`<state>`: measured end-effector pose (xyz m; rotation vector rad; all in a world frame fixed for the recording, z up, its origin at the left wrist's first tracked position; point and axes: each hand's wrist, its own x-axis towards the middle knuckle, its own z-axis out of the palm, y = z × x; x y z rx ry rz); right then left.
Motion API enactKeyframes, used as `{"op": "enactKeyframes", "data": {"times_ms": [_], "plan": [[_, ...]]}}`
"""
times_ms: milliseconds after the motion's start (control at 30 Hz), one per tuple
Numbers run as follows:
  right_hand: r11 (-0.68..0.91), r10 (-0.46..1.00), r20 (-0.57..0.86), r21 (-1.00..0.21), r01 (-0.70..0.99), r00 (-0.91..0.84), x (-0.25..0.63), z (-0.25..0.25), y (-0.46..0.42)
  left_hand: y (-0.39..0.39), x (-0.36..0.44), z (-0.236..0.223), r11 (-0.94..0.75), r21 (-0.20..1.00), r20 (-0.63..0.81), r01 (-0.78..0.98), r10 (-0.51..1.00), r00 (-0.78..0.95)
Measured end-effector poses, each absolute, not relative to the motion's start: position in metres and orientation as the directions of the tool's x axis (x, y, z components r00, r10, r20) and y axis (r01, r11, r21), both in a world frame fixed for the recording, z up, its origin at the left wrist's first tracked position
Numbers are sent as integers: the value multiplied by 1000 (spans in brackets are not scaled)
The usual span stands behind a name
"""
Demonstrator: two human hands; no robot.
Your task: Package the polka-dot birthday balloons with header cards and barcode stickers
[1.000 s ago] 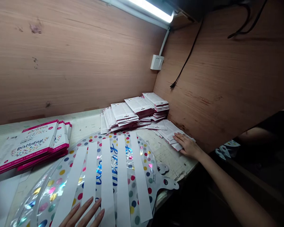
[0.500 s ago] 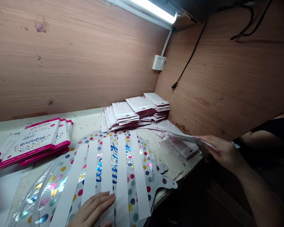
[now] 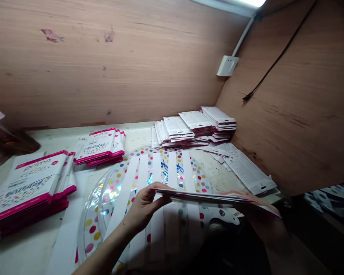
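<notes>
The left hand point(image 3: 147, 202) pinches one end of a thin sheaf of cards point(image 3: 202, 196) between thumb and fingers, just below the frame's centre; the right hand point(image 3: 262, 219) (dim and blurred) grasps the other end; beneath lie dotted balloons point(image 3: 93, 229) crossed by white strips point(image 3: 156, 168); pink-edged packets point(image 3: 25, 185) lie stacked at the left; white-faced packets point(image 3: 177, 130) are piled right of centre.

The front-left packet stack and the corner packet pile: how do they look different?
The front-left packet stack shows "birthday" lettering; the corner packet pile shows white sides with small print. The stack's pink bands face up; the pile's pink shows at its edges. Both have many layers.
</notes>
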<state>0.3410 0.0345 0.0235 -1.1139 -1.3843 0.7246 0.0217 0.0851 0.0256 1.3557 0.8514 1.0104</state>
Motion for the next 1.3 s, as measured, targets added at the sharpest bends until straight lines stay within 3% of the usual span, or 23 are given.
{"op": "enactKeyframes", "data": {"times_ms": [100, 267, 367, 500, 700, 800, 867, 967, 1033, 1100, 1300], "plan": [[315, 942, 329, -934, 169, 62, 338, 2, 39, 79, 12, 5, 18, 991, 30, -132, 937, 348], [330, 914, 343, -939, 94, 217, 346, -25, 38, 76, 10, -22, 27, 990, 1, -135, 979, 203], [356, 908, 358, -933, 51, 216, 350, -30, 32, 76, 11, -24, -6, 993, 23, -114, 990, 143], [399, 893, 404, -915, 67, 196, 344, -35, 29, 74, 14, -21, -41, 999, 46, -26, 971, 234], [344, 872, 372, -928, 142, 320, 310, -55, 30, 70, 23, -20, -82, 996, 83, -20, 899, 430], [313, 848, 385, -918, 244, 365, 293, -51, 24, 68, 28, -22, -138, 989, 99, 57, 889, 447], [334, 859, 416, -898, 287, 300, 290, -42, 23, 68, 30, -24, -143, 986, 95, 81, 896, 434], [387, 826, 526, -791, 474, 202, 311, -27, 41, 69, 28, -28, -93, 993, 60, 74, 929, 366], [306, 762, 606, -649, 697, 229, 341, -19, 74, 71, 27, -30, -57, 997, 37, 54, 950, 310], [206, 783, 584, -571, 795, 216, 374, -15, 122, 72, 26, -32, -49, 998, 35, 39, 957, 289], [125, 933, 360, -318, 940, -2, 415, -31, 253, 70, 31, -24, -80, 996, 64, 33, 937, 343]]}}
